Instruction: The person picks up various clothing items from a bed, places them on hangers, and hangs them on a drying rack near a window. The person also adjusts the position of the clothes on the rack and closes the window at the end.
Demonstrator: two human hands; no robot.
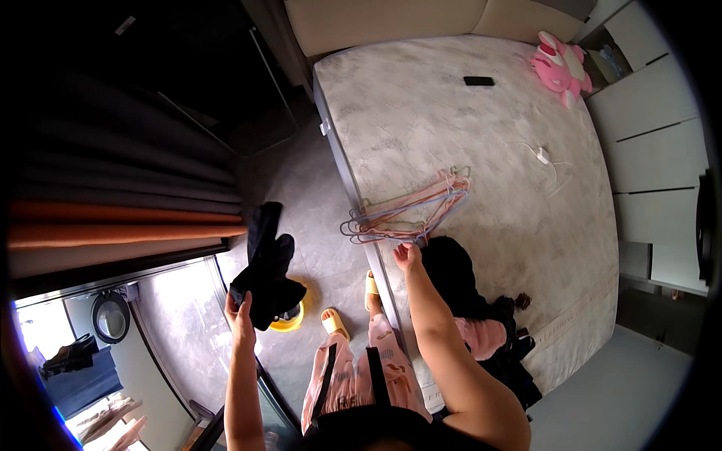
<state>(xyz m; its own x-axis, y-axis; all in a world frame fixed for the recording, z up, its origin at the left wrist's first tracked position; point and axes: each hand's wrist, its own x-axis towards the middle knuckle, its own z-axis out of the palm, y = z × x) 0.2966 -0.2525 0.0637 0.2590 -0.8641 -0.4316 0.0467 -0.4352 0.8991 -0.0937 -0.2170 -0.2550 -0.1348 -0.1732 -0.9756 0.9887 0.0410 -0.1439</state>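
Observation:
My left hand point(241, 316) is closed on a dark garment point(271, 267), which hangs bunched above the floor, partly over a yellow bucket point(289, 319). Darker cloth shows inside that bucket. On the near left part of the mattress lies a loose pile of pink and bluish clothes hangers point(417, 210). My right hand point(407, 255) reaches over the bed to the pile's near edge, its fingers curled at a hanger. Just right of that hand is a heap of black clothing point(451, 274), with a pink piece point(481, 337) among it, partly behind my right forearm.
The bare mattress point(556, 225) holds a black phone point(478, 81), a white plug with a cable point(543, 155) and a pink plush toy point(556, 68). Grey and orange curtains point(128, 218) hang at left, beside a doorway toward a washing machine point(110, 316). White cabinets point(654, 158) line the right.

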